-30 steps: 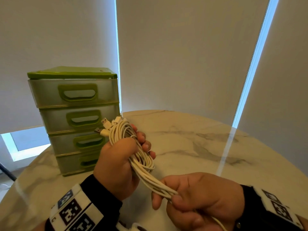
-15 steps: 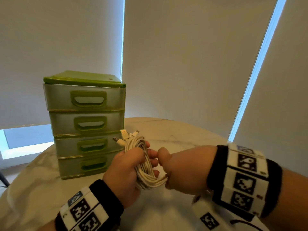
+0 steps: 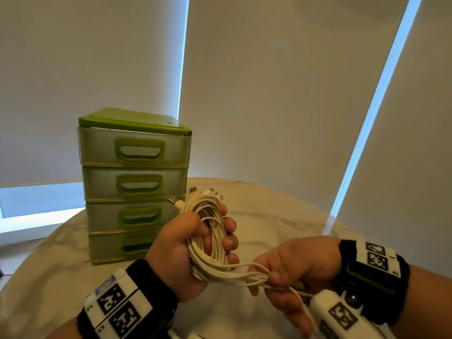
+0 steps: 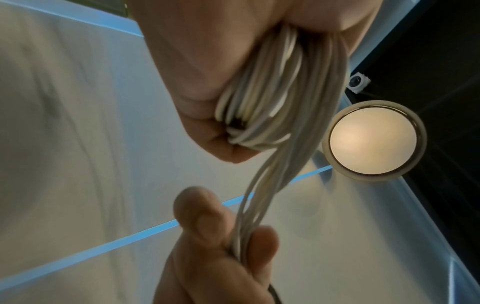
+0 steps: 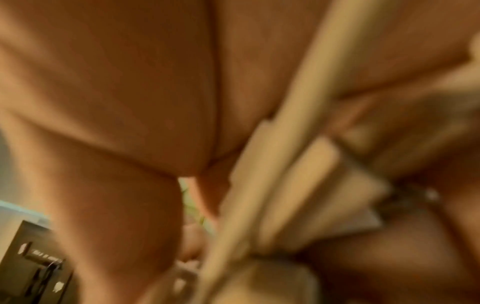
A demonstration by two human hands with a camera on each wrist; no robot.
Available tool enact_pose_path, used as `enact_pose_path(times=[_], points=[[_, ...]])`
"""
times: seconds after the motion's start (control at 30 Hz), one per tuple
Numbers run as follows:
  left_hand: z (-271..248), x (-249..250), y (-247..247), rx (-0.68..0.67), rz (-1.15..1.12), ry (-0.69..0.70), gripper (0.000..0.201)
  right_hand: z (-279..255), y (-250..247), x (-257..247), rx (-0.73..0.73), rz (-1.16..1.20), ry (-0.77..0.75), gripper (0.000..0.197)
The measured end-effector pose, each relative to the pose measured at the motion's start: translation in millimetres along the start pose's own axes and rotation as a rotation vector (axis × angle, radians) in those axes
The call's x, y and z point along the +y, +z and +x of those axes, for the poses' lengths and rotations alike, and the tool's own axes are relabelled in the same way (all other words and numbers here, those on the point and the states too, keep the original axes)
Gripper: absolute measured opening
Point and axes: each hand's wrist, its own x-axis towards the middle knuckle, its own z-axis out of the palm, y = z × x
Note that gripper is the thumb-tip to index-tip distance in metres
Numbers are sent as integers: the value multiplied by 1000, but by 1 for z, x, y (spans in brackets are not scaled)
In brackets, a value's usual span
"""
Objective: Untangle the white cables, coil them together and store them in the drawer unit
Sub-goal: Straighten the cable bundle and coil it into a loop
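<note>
A coil of white cables [image 3: 210, 231] is held upright above the table, gripped round its middle by my left hand [image 3: 195, 245]. Several plug ends [image 3: 195, 195] stick out at the coil's top. Loose strands [image 3: 244, 275] run from the coil's bottom to the right, where my right hand [image 3: 281, 277] pinches them between thumb and fingers. In the left wrist view the cable bundle [image 4: 262, 111] hangs from my left palm down to my right hand's fingers [image 4: 262, 244]. The right wrist view is a blur of palm and cable strands [image 5: 298, 144]. The green drawer unit [image 3: 134, 184] stands behind, all drawers closed.
The round marble table [image 3: 281, 216] lies under my hands, its far edge close to the window blinds [image 3: 281, 81]. The drawer unit stands at the table's back left. A round ceiling lamp [image 4: 374, 139] shows in the left wrist view.
My right hand has drawn back from the coil to the right and turned palm up, pulling the loose strands out. The left hand keeps the coil. The view has tilted up a little.
</note>
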Motion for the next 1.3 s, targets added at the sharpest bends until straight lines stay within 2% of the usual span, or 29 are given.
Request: enact_pose_path(times=[0.07,0.13,0.2,0.27,0.4,0.5,0.57,0.6,0.67,0.73,0.77,0.83,0.97,1.0,1.07,1.13,1.17,1.23,1.3], points=[[-1,-5,0,0,97,-78,48,-3,3,-3,68,-43,103,22],[-2,-14,-1,28,184,-168,43,-4,10,-14,238,-170,259,16],[-1,-20,-1,32,231,-223,38,-1,21,-28,429,-361,330,9],[-1,-21,-1,25,280,-261,39,3,29,-37,586,-567,344,11],[-3,-17,1,42,412,-361,46,8,34,-41,839,-756,325,35],[-4,-18,4,79,545,-351,57,14,36,-39,936,-851,282,41],[-4,-18,5,123,586,-333,63,14,35,-37,961,-806,224,39],[-4,-18,6,147,586,-321,62,12,34,-36,962,-707,159,39],[-2,-18,5,203,581,-272,61,2,28,-33,925,-251,-80,40],[0,-17,1,267,592,-227,66,-12,19,-26,767,278,-316,43],[1,-17,0,292,596,-216,68,-16,17,-22,684,420,-393,47],[2,-17,1,308,591,-208,62,-13,20,-12,601,542,-479,65],[3,-23,2,343,599,-169,55,13,28,8,716,636,-600,107],[4,-24,0,356,607,-154,54,18,28,12,724,684,-639,107],[6,-25,-3,402,595,-122,44,24,30,16,721,784,-707,83],[7,-24,-6,455,558,-94,30,23,28,21,789,829,-714,61],[8,-24,-7,478,542,-85,28,20,27,24,814,780,-650,62],[9,-24,-10,512,531,-65,31,10,32,25,777,463,-396,60],[10,-25,-10,525,547,-62,43,1,38,22,755,39,-157,30]])
